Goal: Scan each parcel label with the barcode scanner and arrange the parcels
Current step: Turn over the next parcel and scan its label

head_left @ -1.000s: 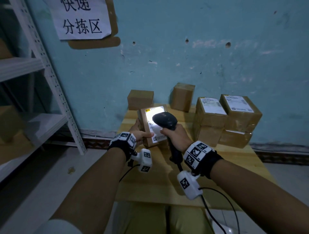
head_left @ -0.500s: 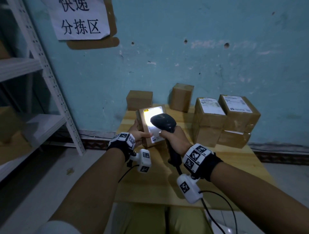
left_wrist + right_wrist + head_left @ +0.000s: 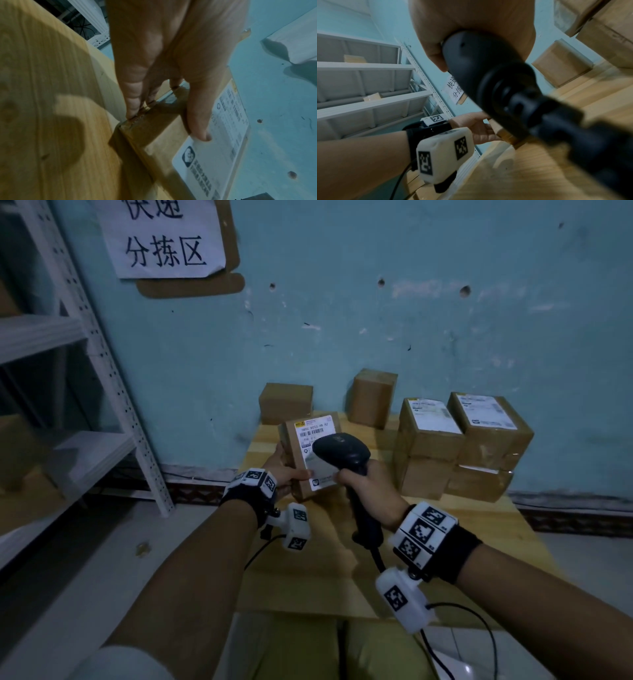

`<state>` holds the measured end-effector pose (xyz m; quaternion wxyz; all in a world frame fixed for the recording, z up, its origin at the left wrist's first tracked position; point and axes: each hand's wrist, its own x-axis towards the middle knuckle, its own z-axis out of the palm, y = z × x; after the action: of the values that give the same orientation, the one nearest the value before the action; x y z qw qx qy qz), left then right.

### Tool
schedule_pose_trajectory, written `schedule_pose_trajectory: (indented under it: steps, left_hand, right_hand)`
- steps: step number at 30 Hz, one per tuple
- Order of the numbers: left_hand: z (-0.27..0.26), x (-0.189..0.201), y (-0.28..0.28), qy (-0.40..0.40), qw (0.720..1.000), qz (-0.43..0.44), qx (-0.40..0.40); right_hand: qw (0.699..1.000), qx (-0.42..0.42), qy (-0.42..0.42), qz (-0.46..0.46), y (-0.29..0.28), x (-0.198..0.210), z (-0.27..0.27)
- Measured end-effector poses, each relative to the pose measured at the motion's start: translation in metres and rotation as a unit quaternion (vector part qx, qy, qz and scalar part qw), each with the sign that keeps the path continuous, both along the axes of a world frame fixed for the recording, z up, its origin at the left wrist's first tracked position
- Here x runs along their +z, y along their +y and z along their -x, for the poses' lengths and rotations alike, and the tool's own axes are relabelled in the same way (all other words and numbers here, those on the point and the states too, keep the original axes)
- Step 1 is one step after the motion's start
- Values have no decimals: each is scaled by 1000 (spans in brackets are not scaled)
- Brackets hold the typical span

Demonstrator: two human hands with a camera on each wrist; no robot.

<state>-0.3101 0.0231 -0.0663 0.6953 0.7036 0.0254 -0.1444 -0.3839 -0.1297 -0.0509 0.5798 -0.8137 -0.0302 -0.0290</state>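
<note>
Currently, largest to smallest:
Wooden table (image 3: 486, 529): is being used as the work surface, set against the blue wall.
Stacked parcels (image 3: 459, 446): are being kept at the table's far right, labels upward; two more boxes are being left near the wall behind.
Held parcel (image 3: 310, 453): is being propped upright on the table near its left edge, label (image 3: 317, 440) turned toward the person.
Barcode scanner (image 3: 342, 451): is being aimed at the label from just beside it; part of the label is being hidden by its head.
Left hand (image 3: 287, 474): the parcel is being gripped, thumb on the labelled face, fingers behind.
Right hand (image 3: 371, 487): is being kept wrapped around the scanner's handle.
Risk: no lit patch is being seen on the label, so a missed read is being judged possible. The parcel is being held near the table edge, so a slip could drop it. The trailing cable (image 3: 479, 628) could be snagged.
</note>
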Motion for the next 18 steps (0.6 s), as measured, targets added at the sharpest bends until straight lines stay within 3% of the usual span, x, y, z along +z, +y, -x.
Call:
schedule_pose_trajectory:
  steps: [5, 10, 18]
  left_hand:
    - [-2, -5, 0, 21, 999, 43, -12]
    - [5, 4, -1, 4, 1000, -28, -2]
    - [1, 1, 0, 28, 1000, 9, 7]
  right_hand:
    - [1000, 7, 13, 5, -3, 5, 2]
    - [1000, 2, 24, 10, -3, 9, 1]
    - [1000, -3, 11, 3, -1, 9, -3]
